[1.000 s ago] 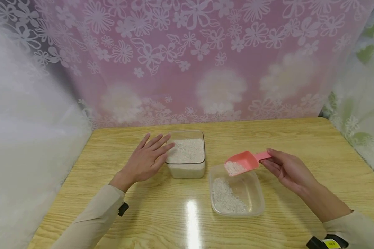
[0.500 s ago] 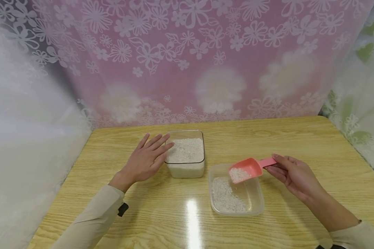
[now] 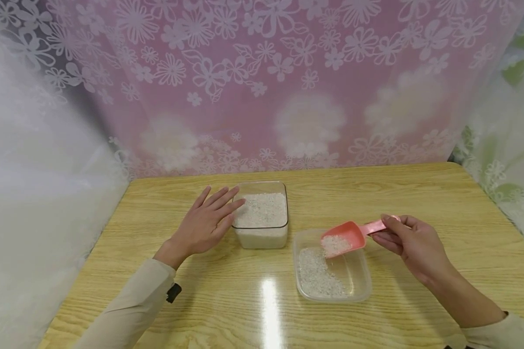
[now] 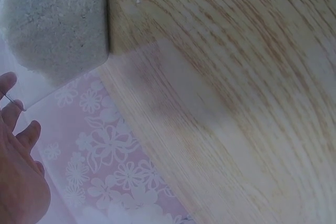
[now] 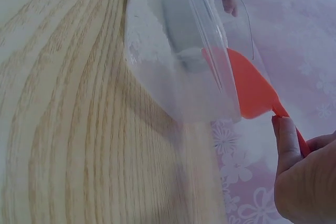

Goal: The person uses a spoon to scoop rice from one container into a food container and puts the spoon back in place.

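Note:
My right hand (image 3: 419,247) grips the handle of a pink scoop (image 3: 352,234), whose bowl carries white rice (image 3: 335,245). The scoop is over the far part of a clear plastic container (image 3: 361,286) with a layer of rice along its left side. In the right wrist view the scoop (image 5: 253,87) dips partly behind that container's rim. My left hand (image 3: 205,225), fingers straight and spread, rests at the left rim of a taller clear bin (image 3: 262,240) nearly full of rice. In the left wrist view the fingertips lie at the bin's edge.
Both containers stand side by side on a wood-grain table (image 3: 192,310), the taller bin farther back and to the left. A pink floral curtain (image 3: 253,97) hangs behind the table's far edge. Pale sheets (image 3: 39,194) flank both sides.
My right hand and the scoop have moved slightly right and toward me, then held nearly still over the container. The left hand has stayed at the bin's rim.

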Demonstrator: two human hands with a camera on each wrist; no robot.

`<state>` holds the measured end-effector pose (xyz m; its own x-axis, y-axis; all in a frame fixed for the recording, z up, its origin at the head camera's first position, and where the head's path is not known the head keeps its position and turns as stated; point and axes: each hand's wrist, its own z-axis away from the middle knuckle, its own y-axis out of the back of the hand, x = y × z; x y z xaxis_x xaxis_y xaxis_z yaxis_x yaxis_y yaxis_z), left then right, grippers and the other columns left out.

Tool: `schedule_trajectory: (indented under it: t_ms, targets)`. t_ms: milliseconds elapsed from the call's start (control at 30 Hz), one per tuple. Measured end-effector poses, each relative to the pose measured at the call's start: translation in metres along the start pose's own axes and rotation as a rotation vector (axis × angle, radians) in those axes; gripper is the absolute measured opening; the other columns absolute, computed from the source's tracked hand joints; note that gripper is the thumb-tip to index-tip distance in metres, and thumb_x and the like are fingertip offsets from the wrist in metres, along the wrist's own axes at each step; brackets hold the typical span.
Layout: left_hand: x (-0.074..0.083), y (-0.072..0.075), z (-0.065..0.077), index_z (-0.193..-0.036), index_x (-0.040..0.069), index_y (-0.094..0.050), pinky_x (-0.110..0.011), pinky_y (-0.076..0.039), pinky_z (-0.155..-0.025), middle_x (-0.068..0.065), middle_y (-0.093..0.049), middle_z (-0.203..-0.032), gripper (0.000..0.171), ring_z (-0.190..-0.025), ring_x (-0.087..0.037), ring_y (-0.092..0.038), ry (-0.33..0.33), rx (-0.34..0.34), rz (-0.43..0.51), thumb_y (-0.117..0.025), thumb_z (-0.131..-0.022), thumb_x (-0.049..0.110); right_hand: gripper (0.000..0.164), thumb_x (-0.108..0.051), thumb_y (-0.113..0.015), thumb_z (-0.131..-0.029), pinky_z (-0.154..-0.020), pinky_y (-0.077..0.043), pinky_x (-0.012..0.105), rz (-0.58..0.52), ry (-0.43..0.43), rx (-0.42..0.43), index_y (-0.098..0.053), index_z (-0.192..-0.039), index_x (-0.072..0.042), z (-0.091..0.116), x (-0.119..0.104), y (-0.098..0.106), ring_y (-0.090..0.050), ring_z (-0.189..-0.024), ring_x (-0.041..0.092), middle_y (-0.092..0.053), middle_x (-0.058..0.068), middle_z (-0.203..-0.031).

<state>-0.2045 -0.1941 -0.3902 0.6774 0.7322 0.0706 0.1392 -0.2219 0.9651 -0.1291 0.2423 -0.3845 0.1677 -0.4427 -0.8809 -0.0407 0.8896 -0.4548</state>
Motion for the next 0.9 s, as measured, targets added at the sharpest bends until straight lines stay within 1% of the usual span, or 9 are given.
schedule_trajectory:
  t_ms: [167,300,400,567,700,900]
  targets:
    - [0.000,0.000,0.000,-0.148,0.024,-0.040,-0.044,-0.002,-0.116,0.003,-0.022,-0.157,0.047,-0.143,-0.019,-0.019,0.000,0.006,0.008,-0.026,-0.105,0.038,0.008,-0.004,-0.056,-0.097,-0.076,-0.054,0.031,0.068,0.055,-0.001,-0.054,-0.094,0.003,0.001,0.001,-0.002,-0.071,-0.081,0.024,-0.071,0.014,-0.090]
    - [0.001,-0.001,-0.001,-0.147,0.023,-0.041,-0.045,-0.003,-0.116,0.001,-0.024,-0.156,0.046,-0.142,-0.020,-0.020,-0.003,0.015,0.015,-0.028,-0.105,0.036,0.009,-0.005,-0.057,-0.096,-0.075,-0.055,0.032,0.096,0.075,0.015,-0.052,-0.095,0.003,0.003,0.001,-0.004,-0.071,-0.079,0.024,-0.071,0.014,-0.090]
    - [0.001,-0.001,-0.001,-0.147,0.022,-0.041,-0.046,-0.004,-0.116,0.000,-0.025,-0.156,0.045,-0.142,-0.021,-0.020,-0.002,0.011,0.019,-0.029,-0.105,0.034,0.016,-0.008,-0.058,-0.096,-0.074,-0.055,0.032,0.140,0.076,0.038,-0.050,-0.098,0.005,0.004,-0.001,-0.005,-0.071,-0.078,0.024,-0.071,0.014,-0.088]
    - [0.001,-0.001,0.000,-0.147,0.023,-0.042,-0.045,-0.003,-0.116,0.001,-0.025,-0.156,0.046,-0.142,-0.019,-0.020,0.005,0.011,0.017,-0.027,-0.105,0.036,0.027,-0.015,-0.061,-0.095,-0.074,-0.054,0.031,0.244,0.082,0.068,-0.046,-0.101,0.007,0.007,-0.006,-0.007,-0.071,-0.079,0.024,-0.072,0.013,-0.088]
    - [0.001,-0.001,0.000,-0.147,0.023,-0.042,-0.045,-0.003,-0.116,0.001,-0.025,-0.156,0.048,-0.143,-0.019,-0.019,0.007,0.015,0.018,-0.023,-0.105,0.038,0.027,-0.015,-0.061,-0.095,-0.074,-0.054,0.031,0.264,0.090,0.077,-0.047,-0.102,0.007,0.009,-0.009,-0.006,-0.071,-0.079,0.024,-0.072,0.012,-0.088]
    - [0.000,-0.002,0.001,-0.148,0.023,-0.040,-0.045,-0.003,-0.116,0.000,-0.025,-0.156,0.048,-0.143,-0.019,-0.019,0.005,0.018,0.021,-0.024,-0.105,0.038,0.024,-0.013,-0.061,-0.095,-0.072,-0.055,0.031,0.279,0.109,0.087,-0.048,-0.102,0.006,0.011,-0.012,-0.005,-0.071,-0.077,0.023,-0.072,0.012,-0.086]
